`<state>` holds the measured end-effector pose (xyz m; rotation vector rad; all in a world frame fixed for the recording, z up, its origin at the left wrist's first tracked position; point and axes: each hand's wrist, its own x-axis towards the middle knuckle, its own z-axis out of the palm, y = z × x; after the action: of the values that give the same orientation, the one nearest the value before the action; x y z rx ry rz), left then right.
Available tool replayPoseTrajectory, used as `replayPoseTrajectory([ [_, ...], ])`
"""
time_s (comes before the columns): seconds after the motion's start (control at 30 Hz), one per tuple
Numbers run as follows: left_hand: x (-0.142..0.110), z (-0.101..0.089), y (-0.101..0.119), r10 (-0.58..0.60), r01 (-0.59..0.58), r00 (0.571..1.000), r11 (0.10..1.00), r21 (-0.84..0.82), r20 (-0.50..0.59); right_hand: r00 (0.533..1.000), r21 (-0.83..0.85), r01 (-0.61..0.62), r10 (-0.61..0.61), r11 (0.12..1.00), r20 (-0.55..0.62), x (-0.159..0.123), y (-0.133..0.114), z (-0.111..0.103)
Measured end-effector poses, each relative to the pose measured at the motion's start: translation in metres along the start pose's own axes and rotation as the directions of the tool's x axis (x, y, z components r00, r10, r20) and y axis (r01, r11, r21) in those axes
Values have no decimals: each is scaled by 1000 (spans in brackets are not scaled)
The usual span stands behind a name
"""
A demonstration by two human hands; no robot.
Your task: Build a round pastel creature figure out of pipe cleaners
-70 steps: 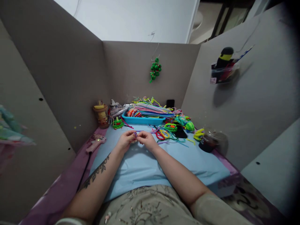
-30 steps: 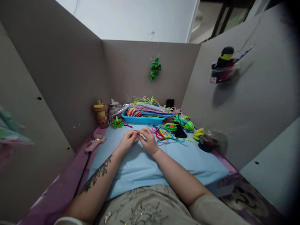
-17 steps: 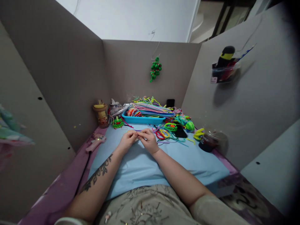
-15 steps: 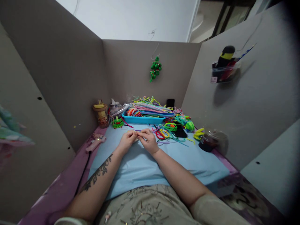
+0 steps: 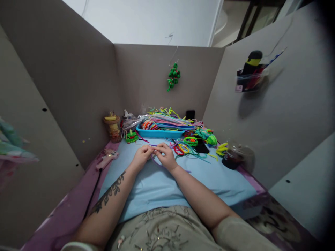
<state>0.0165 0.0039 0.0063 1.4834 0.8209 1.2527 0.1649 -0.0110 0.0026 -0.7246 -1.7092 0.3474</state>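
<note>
Two hands pinched together over the blue-covered desk (image 5: 157,188), a purple strand (image 5: 156,161) between them.
From my distant seat I see the left hand (image 5: 142,157) and the right hand (image 5: 165,157) meet at the fingertips, both closed on the purple strand; the bit between the fingers is too small for me to make out. The strand curves down beneath the right hand, and an end shows past the wrist. Toward the desk's far edge I have a blue tray (image 5: 160,134) heaped with coloured strands (image 5: 171,122), a green figure (image 5: 131,137) just in front of its left corner. Loose strands (image 5: 182,150) lie right of the hands. A dark cup (image 5: 231,161) stands by the right edge; a pink tool (image 5: 106,160) lies along the left edge.
</note>
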Motion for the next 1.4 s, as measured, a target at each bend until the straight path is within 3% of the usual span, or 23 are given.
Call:
replayPoseTrajectory([
  [0.27,-1,-5,-3,-29,28,998,1000,10,63,996,118,-81,78,990,35,2,-3,-2],
  [0.67,-3,-1,4,-76,84,989,995,-62,124,988,146,-152,153,978,-2,4,-2,-4],
  [0.97,-4,1,13,-106,126,983,984,-129,152,986,187,-134,150,973,-72,4,5,-1],
  [1.4,-3,1,9,-124,149,981,974,-169,147,990,202,-113,127,973,-56,4,1,-1],
])
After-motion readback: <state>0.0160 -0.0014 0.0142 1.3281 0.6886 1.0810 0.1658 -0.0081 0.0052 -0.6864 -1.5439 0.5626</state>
